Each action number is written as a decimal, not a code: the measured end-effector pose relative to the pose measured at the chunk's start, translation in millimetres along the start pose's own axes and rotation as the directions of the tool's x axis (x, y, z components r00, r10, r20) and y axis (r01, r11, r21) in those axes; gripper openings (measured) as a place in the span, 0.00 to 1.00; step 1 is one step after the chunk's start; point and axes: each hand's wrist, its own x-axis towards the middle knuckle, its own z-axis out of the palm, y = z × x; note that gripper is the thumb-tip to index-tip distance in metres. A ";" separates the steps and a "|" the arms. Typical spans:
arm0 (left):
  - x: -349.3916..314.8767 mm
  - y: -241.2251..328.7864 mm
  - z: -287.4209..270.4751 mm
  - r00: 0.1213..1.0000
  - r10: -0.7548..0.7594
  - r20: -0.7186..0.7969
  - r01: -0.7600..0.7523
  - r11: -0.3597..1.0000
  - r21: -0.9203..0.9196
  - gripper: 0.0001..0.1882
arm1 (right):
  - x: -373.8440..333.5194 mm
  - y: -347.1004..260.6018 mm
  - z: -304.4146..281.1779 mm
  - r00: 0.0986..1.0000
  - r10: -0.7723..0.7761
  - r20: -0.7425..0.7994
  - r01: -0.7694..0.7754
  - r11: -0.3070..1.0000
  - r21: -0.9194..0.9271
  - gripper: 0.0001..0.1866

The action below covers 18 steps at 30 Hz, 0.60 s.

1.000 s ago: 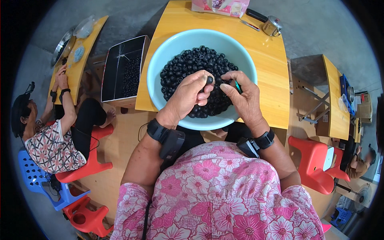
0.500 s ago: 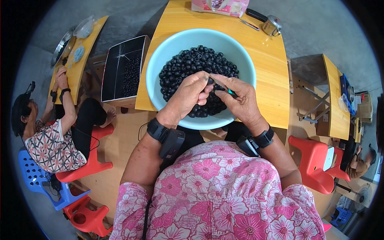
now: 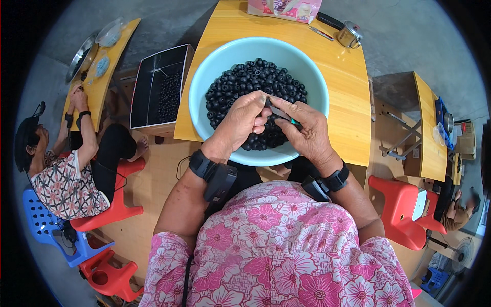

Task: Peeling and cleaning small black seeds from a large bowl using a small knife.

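Note:
Both my hands are over a light-blue basin point(image 3: 310, 57) filled with small black ring-like pieces point(image 3: 244, 77). My left hand point(image 3: 236, 123) pinches one small black piece point(image 3: 267, 102) between thumb and fingertips. Closed around a slim tool with a green part point(image 3: 293, 122), my right hand point(image 3: 309, 129) brings its fingertips against that same piece. Most of the tool lies hidden under the fingers, so its exact kind is unclear.
The basin rests on a yellow wooden table point(image 3: 348, 82). Toward its far edge are a pink package point(image 3: 286, 11), a red-and-silver slim tool point(image 3: 321, 33) and a metal cup point(image 3: 350, 35). A box of black pieces point(image 3: 170, 94) stands left. Another person point(image 3: 76, 163) sits farther left.
My hands stay together over the basin, and the fingers of my right hand shift slightly around the tool. More of its thin dark shaft shows now.

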 end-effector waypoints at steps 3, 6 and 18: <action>-0.2 -0.4 0.2 1.000 0.004 -0.016 -0.005 1.000 -0.011 0.11 | -0.9 -1.2 -1.3 1.000 -0.015 0.022 0.016 1.000 -0.025 0.23; 0.2 -0.3 -0.7 1.000 0.010 -0.021 -0.010 1.000 -0.007 0.12 | -1.0 -6.4 -5.3 0.997 -0.055 0.049 0.056 0.998 -0.032 0.19; -0.6 1.7 5.9 0.991 0.123 0.046 -0.128 0.982 0.138 0.12 | -1.3 -7.6 -3.6 1.000 -0.008 -0.022 0.006 0.993 -0.116 0.09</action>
